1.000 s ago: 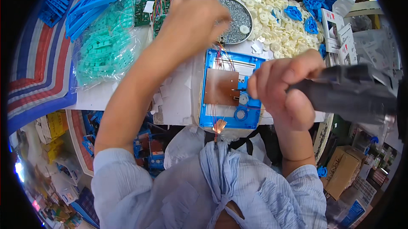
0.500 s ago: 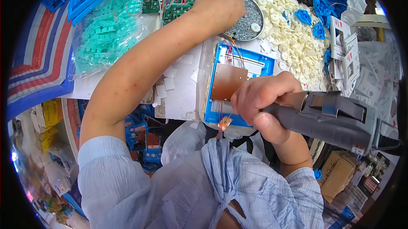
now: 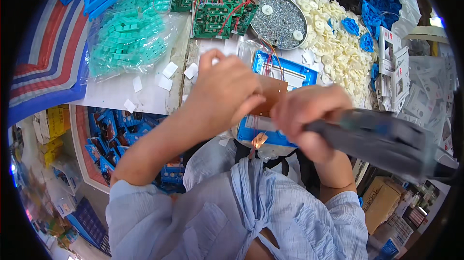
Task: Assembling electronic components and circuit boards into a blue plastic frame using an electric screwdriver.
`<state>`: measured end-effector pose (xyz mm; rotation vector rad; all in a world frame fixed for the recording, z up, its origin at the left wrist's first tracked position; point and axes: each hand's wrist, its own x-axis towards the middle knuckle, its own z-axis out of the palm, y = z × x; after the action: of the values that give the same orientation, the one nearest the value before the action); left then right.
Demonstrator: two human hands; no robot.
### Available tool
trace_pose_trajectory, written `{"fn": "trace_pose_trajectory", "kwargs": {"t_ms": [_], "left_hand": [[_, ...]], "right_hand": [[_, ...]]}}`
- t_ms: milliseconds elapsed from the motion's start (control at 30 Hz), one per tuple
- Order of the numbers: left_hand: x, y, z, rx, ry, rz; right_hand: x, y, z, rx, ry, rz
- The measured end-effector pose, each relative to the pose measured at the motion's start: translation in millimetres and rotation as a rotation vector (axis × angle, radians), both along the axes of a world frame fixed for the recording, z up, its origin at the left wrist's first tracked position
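My right hand [image 3: 311, 122] is wrapped around a dark grey powered screwdriver [image 3: 377, 139], blurred by motion. My left hand [image 3: 224, 88] hovers by the left edge of a brown circuit board [image 3: 273, 97], its fingers curled in; whatever they pinch is too small to see. Under both hands the board lies in a blue plastic casing [image 3: 263, 137] near the table's front edge. Red and dark wires run from the casing, and a small copper-coloured piece [image 3: 259, 139] sits on its near side. Beyond stands a round metal dish of screws [image 3: 278, 26] with two white discs on top.
Green circuit boards [image 3: 212, 20] with wires lie left of the dish. Cream plastic discs [image 3: 333, 42] are heaped at its right. Bagged teal parts [image 3: 128, 35] and small white squares [image 3: 165, 83] are on the left. Below the table edge, a bin [image 3: 84, 163] holds blue casings.
My left hand has come back from the screw dish toward the brown board, uncovering the dish and the green boards. My right hand stays over the casing with the screwdriver.
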<state>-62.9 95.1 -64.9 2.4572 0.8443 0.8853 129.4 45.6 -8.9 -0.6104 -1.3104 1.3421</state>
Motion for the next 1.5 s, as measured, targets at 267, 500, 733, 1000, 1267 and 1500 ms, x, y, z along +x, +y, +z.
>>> {"fn": "trace_pose_trajectory", "kwargs": {"t_ms": [267, 500, 733, 1000, 1267, 1500], "left_hand": [[1, -39, -13, -0.14, -0.139, 0.011], [0, -37, -15, -0.1, -0.195, 0.065], [-1, -37, -14, -0.052, -0.126, 0.135], [-11, -50, -19, 0.038, 0.093, 0.074], [-8, -53, -22, 0.019, 0.062, 0.093], [-12, -57, -10, -0.125, 0.025, -0.034]], "right_hand": [[-3, -3, 24, -0.056, 0.121, 0.0], [-10, -2, 23, -0.046, 0.02, -0.061], [-9, 5, 16, 0.004, 0.015, -0.123], [-7, 37, -26, 0.038, 0.041, -0.103], [-9, 40, -30, 0.27, -0.506, -0.084], [14, 52, -21, 0.121, -0.067, -0.026]]}}
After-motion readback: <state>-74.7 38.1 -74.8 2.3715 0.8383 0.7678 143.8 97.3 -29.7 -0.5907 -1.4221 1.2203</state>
